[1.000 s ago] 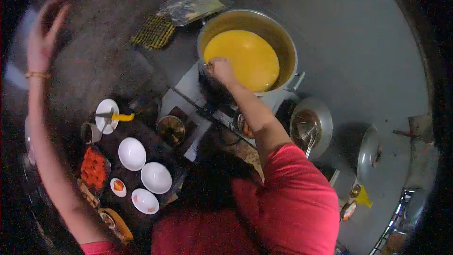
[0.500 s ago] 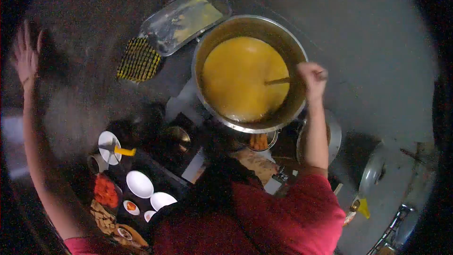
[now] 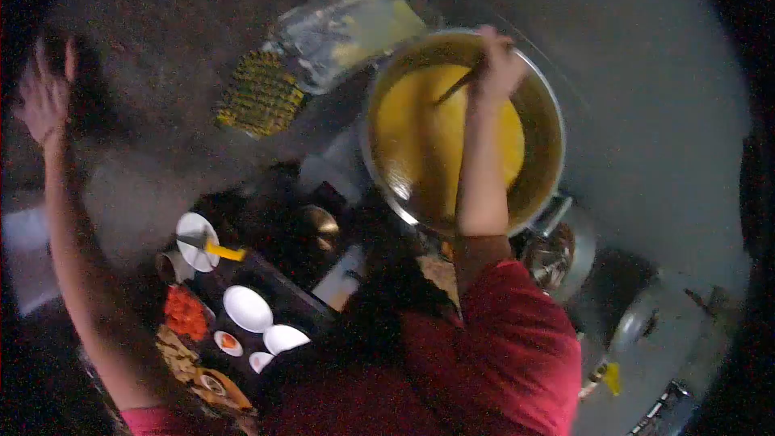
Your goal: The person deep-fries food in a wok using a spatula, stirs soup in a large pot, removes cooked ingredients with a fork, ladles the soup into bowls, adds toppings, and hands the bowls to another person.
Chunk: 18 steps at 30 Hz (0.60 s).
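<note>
Over the far side of a wide, deep metal pot (image 3: 546,145), the right hand (image 3: 498,73) is closed around the upper end of a thin, dark utensil (image 3: 454,90), which slants down into the yellow liquid (image 3: 412,125); blur hides how each finger sits, and the utensil's lower end cannot be seen. Out at the far left, well apart from the pot, the left hand (image 3: 47,101) is raised with its fingers spread, and nothing shows in its grasp. The utensil looks stiff and probably light by itself, though the liquid would drag on it; its dry upper end is likely the best hold, as any wetted length could be slippery. With so much liquid, the pot is likely heavy and apt to slop if tipped, so it is better gripped by side handles, like the loop handle (image 3: 555,215) on its near right side.
</note>
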Each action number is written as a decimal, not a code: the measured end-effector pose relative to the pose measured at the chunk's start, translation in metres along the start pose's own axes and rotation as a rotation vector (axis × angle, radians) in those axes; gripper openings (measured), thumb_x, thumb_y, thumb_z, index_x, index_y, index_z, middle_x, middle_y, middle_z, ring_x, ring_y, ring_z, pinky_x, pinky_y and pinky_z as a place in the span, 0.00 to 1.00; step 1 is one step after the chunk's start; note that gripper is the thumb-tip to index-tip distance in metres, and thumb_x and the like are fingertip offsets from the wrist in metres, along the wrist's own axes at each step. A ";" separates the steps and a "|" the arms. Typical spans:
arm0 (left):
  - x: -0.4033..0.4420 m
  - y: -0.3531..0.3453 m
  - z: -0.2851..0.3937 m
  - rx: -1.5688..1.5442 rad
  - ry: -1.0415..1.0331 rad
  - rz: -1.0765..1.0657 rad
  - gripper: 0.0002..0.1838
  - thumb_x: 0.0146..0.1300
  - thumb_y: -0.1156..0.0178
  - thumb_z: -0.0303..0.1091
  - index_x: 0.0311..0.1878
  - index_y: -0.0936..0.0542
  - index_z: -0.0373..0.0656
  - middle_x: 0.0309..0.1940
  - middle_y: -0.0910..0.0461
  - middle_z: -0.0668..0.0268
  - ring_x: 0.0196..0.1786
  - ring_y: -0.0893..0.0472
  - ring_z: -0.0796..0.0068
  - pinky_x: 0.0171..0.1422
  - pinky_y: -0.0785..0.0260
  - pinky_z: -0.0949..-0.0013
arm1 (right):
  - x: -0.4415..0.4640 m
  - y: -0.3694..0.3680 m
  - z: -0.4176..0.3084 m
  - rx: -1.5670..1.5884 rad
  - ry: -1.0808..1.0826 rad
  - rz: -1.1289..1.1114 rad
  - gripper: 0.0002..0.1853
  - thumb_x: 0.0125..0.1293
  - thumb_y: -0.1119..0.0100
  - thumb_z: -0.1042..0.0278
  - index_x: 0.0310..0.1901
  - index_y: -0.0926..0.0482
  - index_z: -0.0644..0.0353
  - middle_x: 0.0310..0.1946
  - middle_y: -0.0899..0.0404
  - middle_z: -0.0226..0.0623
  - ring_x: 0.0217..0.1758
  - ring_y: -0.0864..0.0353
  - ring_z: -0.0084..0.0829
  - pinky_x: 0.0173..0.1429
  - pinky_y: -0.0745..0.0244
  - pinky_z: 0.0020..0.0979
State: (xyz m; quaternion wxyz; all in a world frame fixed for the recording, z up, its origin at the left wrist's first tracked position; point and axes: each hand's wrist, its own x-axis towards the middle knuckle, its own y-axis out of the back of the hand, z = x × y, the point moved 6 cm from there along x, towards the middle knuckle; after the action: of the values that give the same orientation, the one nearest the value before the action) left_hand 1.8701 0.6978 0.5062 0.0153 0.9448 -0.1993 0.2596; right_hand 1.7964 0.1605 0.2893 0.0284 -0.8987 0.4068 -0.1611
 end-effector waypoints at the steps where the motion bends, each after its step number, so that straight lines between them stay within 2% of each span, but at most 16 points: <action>1: -0.009 -0.013 0.007 0.283 -0.249 -0.165 0.28 0.60 0.56 0.47 0.64 0.49 0.62 0.53 0.32 0.66 0.47 0.27 0.70 0.55 0.37 0.63 | 0.005 0.030 -0.006 0.163 -0.153 0.126 0.07 0.49 0.40 0.68 0.20 0.28 0.56 0.15 0.35 0.24 0.20 0.38 0.18 0.24 0.43 0.22; 2: -0.018 -0.017 0.016 0.256 -0.262 -0.186 0.28 0.60 0.56 0.47 0.64 0.49 0.62 0.53 0.32 0.66 0.47 0.27 0.70 0.55 0.37 0.63 | 0.009 0.078 -0.021 0.270 -0.183 0.217 0.09 0.52 0.44 0.66 0.19 0.31 0.54 0.12 0.40 0.24 0.16 0.40 0.21 0.22 0.45 0.25; 3: -0.014 -0.023 0.015 0.111 -0.069 -0.123 0.31 0.59 0.61 0.53 0.64 0.49 0.53 0.56 0.39 0.60 0.53 0.35 0.62 0.57 0.46 0.54 | 0.016 0.133 -0.024 0.365 -0.261 0.252 0.09 0.52 0.44 0.63 0.19 0.31 0.53 0.11 0.41 0.24 0.14 0.43 0.19 0.21 0.45 0.23; 4: -0.009 -0.029 0.015 -0.032 0.127 -0.062 0.36 0.57 0.66 0.59 0.63 0.49 0.45 0.59 0.45 0.53 0.59 0.43 0.54 0.59 0.54 0.46 | 0.006 0.165 -0.058 0.301 -0.190 0.329 0.15 0.55 0.48 0.62 0.16 0.38 0.52 0.09 0.45 0.23 0.12 0.47 0.20 0.21 0.46 0.24; 5: -0.007 -0.032 0.013 -0.171 0.326 -0.004 0.43 0.56 0.71 0.65 0.63 0.49 0.37 0.62 0.51 0.47 0.64 0.51 0.47 0.61 0.63 0.37 | 0.011 0.210 -0.067 0.390 -0.162 0.206 0.14 0.58 0.53 0.66 0.16 0.39 0.54 0.09 0.49 0.24 0.13 0.51 0.21 0.20 0.52 0.26; 6: -0.005 -0.036 0.018 -0.177 0.319 -0.061 0.43 0.56 0.72 0.65 0.63 0.49 0.37 0.62 0.52 0.46 0.65 0.51 0.47 0.61 0.62 0.37 | 0.001 0.233 -0.099 0.261 -0.088 0.288 0.17 0.60 0.55 0.66 0.14 0.43 0.52 0.08 0.52 0.24 0.13 0.54 0.21 0.21 0.54 0.26; 7: 0.007 -0.015 0.001 -0.179 0.323 -0.062 0.43 0.56 0.72 0.65 0.63 0.49 0.37 0.62 0.52 0.46 0.65 0.51 0.47 0.61 0.62 0.37 | -0.004 0.247 -0.117 0.290 -0.079 0.024 0.19 0.61 0.58 0.64 0.13 0.46 0.51 0.08 0.52 0.24 0.13 0.54 0.21 0.22 0.53 0.25; 8: 0.019 0.008 -0.026 -0.134 0.391 -0.391 0.42 0.56 0.71 0.65 0.63 0.49 0.37 0.62 0.52 0.46 0.65 0.51 0.47 0.61 0.62 0.37 | -0.010 0.257 -0.132 0.260 -0.046 -0.076 0.19 0.62 0.58 0.63 0.13 0.46 0.52 0.08 0.52 0.24 0.13 0.54 0.22 0.23 0.52 0.25; 9: 0.016 0.014 -0.041 -0.086 0.453 -0.721 0.42 0.56 0.71 0.64 0.63 0.49 0.37 0.62 0.52 0.46 0.65 0.51 0.47 0.61 0.62 0.38 | -0.015 0.244 -0.145 0.295 0.022 -0.331 0.19 0.62 0.59 0.62 0.13 0.46 0.51 0.09 0.52 0.23 0.13 0.53 0.22 0.22 0.53 0.25; 10: 0.012 0.002 -0.030 -0.089 0.456 -0.722 0.42 0.56 0.71 0.64 0.63 0.49 0.37 0.62 0.52 0.46 0.65 0.51 0.47 0.61 0.62 0.38 | -0.022 0.235 -0.143 0.255 -0.012 -0.238 0.19 0.61 0.57 0.63 0.13 0.45 0.52 0.09 0.51 0.23 0.14 0.52 0.21 0.22 0.52 0.25; 12: 0.011 -0.024 0.010 -0.269 0.347 -0.186 0.41 0.56 0.71 0.64 0.63 0.49 0.37 0.62 0.51 0.47 0.65 0.50 0.48 0.61 0.62 0.38 | -0.039 0.202 -0.121 0.102 -0.075 -0.026 0.17 0.58 0.52 0.66 0.14 0.42 0.53 0.10 0.47 0.24 0.15 0.49 0.21 0.22 0.51 0.25; 13: -0.003 -0.049 0.009 -0.271 0.351 -0.187 0.41 0.56 0.71 0.64 0.63 0.49 0.37 0.62 0.51 0.47 0.65 0.50 0.48 0.61 0.62 0.38 | -0.044 0.186 -0.097 -0.011 -0.103 0.094 0.16 0.56 0.49 0.67 0.14 0.40 0.53 0.10 0.45 0.24 0.15 0.47 0.20 0.22 0.50 0.24; 14: -0.017 -0.062 0.020 0.141 0.000 0.003 0.41 0.56 0.71 0.63 0.63 0.49 0.38 0.62 0.51 0.48 0.65 0.50 0.49 0.61 0.62 0.39 | -0.050 0.161 -0.070 0.019 -0.125 0.152 0.13 0.53 0.45 0.71 0.16 0.37 0.54 0.13 0.41 0.25 0.16 0.45 0.19 0.22 0.49 0.24; 15: -0.037 -0.073 0.035 0.545 -0.361 0.189 0.40 0.57 0.70 0.63 0.63 0.48 0.40 0.63 0.51 0.50 0.65 0.49 0.50 0.62 0.61 0.40 | -0.049 0.154 -0.027 0.107 -0.202 0.065 0.08 0.51 0.42 0.72 0.21 0.32 0.55 0.20 0.31 0.27 0.18 0.34 0.20 0.22 0.39 0.23; 17: -0.049 -0.033 0.015 -0.451 -0.078 0.375 0.27 0.57 0.57 0.37 0.62 0.45 0.50 0.43 0.28 0.55 0.44 0.27 0.58 0.53 0.35 0.64 | -0.048 0.126 0.014 0.213 -0.135 0.075 0.09 0.51 0.42 0.72 0.20 0.33 0.56 0.19 0.31 0.27 0.17 0.35 0.20 0.22 0.40 0.22; 18: -0.052 -0.018 -0.002 -0.599 0.072 0.343 0.28 0.57 0.56 0.38 0.63 0.46 0.51 0.46 0.31 0.56 0.46 0.29 0.59 0.53 0.36 0.64 | -0.046 0.098 0.010 0.295 -0.133 0.079 0.10 0.51 0.42 0.72 0.19 0.34 0.55 0.17 0.32 0.26 0.16 0.36 0.19 0.21 0.42 0.22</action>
State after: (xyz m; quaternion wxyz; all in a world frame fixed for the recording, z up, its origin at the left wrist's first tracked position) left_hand 1.8353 0.7338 0.4836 0.2550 0.8414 -0.4220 0.2213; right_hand 1.7001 0.1285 0.2501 0.1934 -0.8767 0.4111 -0.1583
